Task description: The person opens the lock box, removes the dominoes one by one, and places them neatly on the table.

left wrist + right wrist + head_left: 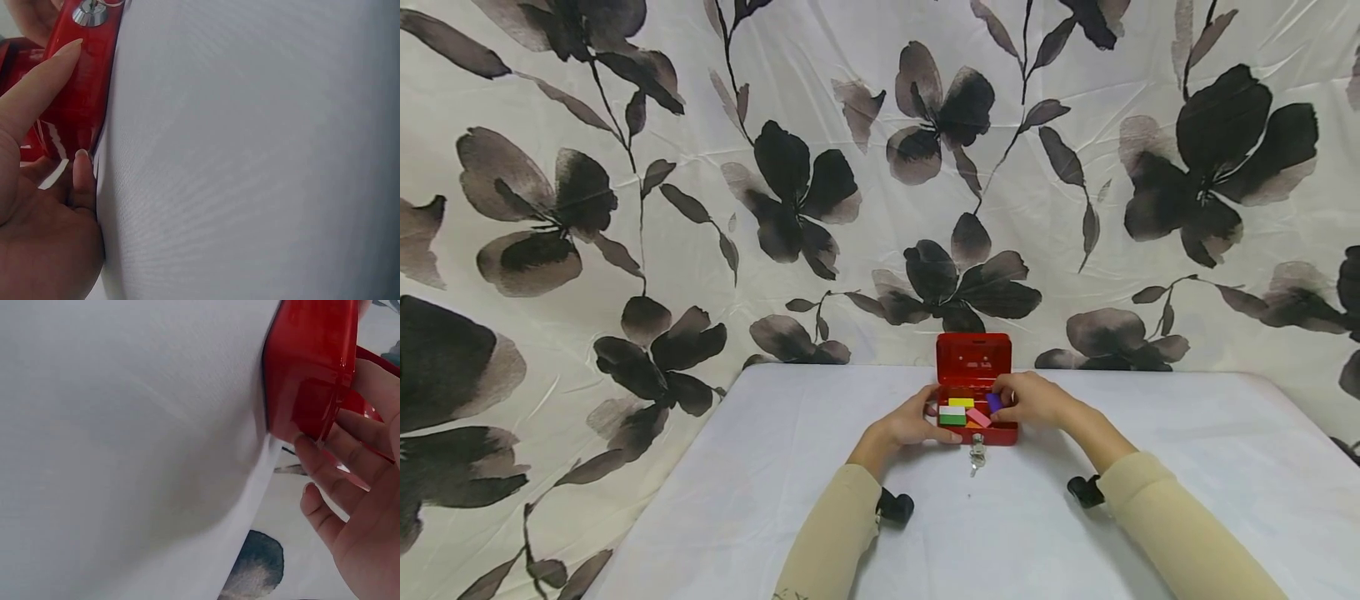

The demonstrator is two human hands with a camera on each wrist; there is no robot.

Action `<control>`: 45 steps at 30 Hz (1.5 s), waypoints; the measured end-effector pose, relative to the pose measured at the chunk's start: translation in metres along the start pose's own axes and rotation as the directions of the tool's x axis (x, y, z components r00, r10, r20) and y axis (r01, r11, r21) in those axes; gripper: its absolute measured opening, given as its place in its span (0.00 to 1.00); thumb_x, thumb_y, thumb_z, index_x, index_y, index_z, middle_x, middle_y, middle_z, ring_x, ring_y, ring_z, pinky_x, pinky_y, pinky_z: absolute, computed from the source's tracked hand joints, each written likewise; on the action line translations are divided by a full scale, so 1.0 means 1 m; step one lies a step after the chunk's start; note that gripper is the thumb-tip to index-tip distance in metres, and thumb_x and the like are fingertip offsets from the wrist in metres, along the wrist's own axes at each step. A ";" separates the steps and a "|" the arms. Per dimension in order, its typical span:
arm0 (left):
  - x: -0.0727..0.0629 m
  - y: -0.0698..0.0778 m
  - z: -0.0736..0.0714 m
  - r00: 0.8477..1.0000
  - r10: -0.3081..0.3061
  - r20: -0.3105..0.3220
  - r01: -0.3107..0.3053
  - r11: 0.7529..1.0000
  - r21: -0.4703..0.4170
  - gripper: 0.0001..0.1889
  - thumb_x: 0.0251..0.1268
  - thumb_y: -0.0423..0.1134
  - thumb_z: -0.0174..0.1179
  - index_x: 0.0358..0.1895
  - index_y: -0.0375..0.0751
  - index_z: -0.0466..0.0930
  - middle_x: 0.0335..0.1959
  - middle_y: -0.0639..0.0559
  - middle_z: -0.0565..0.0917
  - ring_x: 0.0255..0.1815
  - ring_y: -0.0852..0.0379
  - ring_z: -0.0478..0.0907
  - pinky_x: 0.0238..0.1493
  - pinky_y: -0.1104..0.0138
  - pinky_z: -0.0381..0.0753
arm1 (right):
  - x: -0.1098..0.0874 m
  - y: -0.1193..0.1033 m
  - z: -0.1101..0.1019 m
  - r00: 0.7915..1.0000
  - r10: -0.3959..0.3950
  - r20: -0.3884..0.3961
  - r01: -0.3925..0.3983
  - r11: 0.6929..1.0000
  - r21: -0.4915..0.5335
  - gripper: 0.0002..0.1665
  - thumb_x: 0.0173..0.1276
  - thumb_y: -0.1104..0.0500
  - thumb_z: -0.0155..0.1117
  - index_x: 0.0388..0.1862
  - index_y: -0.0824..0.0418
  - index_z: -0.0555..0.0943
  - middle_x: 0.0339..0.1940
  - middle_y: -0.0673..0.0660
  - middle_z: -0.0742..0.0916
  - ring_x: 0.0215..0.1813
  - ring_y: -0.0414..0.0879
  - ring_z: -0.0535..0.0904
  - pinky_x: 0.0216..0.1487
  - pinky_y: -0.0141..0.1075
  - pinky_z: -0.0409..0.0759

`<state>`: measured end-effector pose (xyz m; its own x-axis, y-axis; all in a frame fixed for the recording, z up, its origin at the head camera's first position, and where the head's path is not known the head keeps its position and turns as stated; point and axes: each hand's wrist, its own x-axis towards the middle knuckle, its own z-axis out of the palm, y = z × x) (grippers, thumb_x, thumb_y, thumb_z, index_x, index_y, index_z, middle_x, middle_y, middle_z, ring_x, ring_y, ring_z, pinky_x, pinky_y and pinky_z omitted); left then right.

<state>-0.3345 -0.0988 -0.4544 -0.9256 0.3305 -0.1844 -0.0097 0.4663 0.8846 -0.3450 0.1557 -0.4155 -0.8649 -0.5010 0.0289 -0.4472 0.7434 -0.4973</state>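
red and glossy, the box (1000,437) stands open on the white table (970,537) at our twelve o'clock, its lid (973,357) raised behind. our left hand (910,421) holds it at nine o'clock, thumb lying along the front wall (94,75), fingers bent about the side. at two o'clock our right hand (1035,398) pinches a purple block (994,403), thumb and forefinger drawn nearly together. inside, we see a yellow block (961,402), a white block (952,410) against a green block (952,420), and a pink block (978,417); keys (977,461) trail from the lock (977,438) at six o'clock.
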 end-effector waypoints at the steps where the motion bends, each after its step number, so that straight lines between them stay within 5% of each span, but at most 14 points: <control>1: 0.000 0.000 0.000 1.000 0.003 0.003 -0.003 1.000 -0.008 0.50 0.53 0.43 0.80 0.78 0.52 0.60 0.57 0.48 0.74 0.61 0.47 0.67 0.66 0.47 0.74 | -0.001 0.000 0.000 1.000 0.000 -0.008 0.000 1.000 0.008 0.24 0.63 0.56 0.77 0.52 0.67 0.81 0.39 0.56 0.86 0.42 0.48 0.80 0.50 0.44 0.86; 17: 0.005 -0.004 -0.001 1.000 0.000 -0.006 -0.001 1.000 -0.030 0.50 0.53 0.41 0.80 0.78 0.49 0.60 0.60 0.47 0.75 0.65 0.46 0.66 0.69 0.44 0.71 | -0.017 0.003 -0.008 0.991 -0.026 -0.129 0.039 0.994 0.099 0.26 0.64 0.56 0.76 0.54 0.70 0.81 0.41 0.58 0.88 0.45 0.52 0.83 0.50 0.47 0.86; 45: 0.005 -0.003 0.002 1.000 -0.005 -0.009 0.005 0.999 -0.047 0.50 0.51 0.40 0.80 0.78 0.49 0.60 0.61 0.48 0.74 0.65 0.47 0.66 0.68 0.46 0.73 | -0.032 0.029 -0.015 0.985 0.026 -0.171 -0.008 0.995 0.104 0.25 0.62 0.58 0.78 0.50 0.74 0.81 0.32 0.55 0.86 0.34 0.46 0.80 0.39 0.40 0.85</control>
<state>-0.3382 -0.0970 -0.4584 -0.9288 0.3209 -0.1851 -0.0318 0.4286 0.9029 -0.3337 0.2003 -0.4178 -0.9026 -0.3980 0.1638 -0.4137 0.6975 -0.5851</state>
